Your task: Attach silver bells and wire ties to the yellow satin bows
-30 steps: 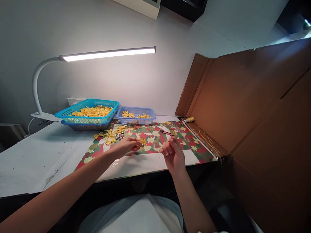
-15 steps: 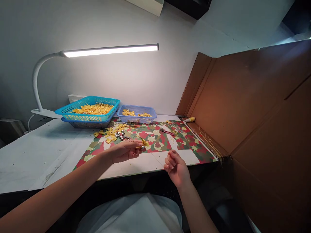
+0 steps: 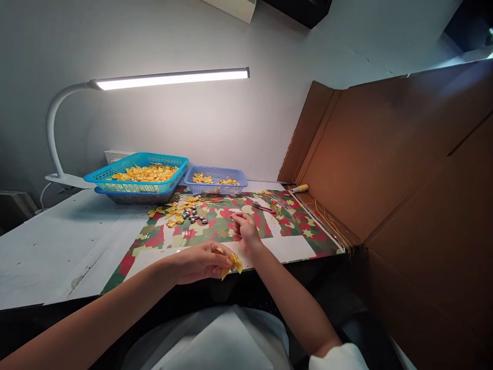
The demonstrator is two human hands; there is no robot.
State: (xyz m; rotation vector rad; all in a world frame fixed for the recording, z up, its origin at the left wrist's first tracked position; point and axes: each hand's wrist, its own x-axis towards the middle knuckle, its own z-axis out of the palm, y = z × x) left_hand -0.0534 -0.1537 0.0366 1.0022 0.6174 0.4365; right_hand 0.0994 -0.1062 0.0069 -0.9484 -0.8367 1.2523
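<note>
My left hand (image 3: 204,263) pinches a yellow ribbon bow (image 3: 232,264) near the table's front edge, with something small and shiny at the bow's middle. Just beyond it, my right hand (image 3: 246,230) is closed with its fingertips pressed together over the patterned sheet (image 3: 219,231). What those fingers hold is too small to make out. Silver bells (image 3: 194,216) lie in a loose group beyond my left hand. Several loose yellow bows (image 3: 175,209) are spread to the left of the bells.
A turquoise basket (image 3: 134,154) of yellow bows sits on a blue one. Right of it is a small blue basket (image 3: 215,189) with more bows. Pink-handled scissors (image 3: 264,208) and a thread spool (image 3: 299,188) lie farther right, beside a cardboard wall (image 3: 385,154). A lamp (image 3: 173,78) hangs above.
My left hand has come down and closer with the bow, which now faces differently. My right hand has moved up and left, from the front edge to over the patterned sheet.
</note>
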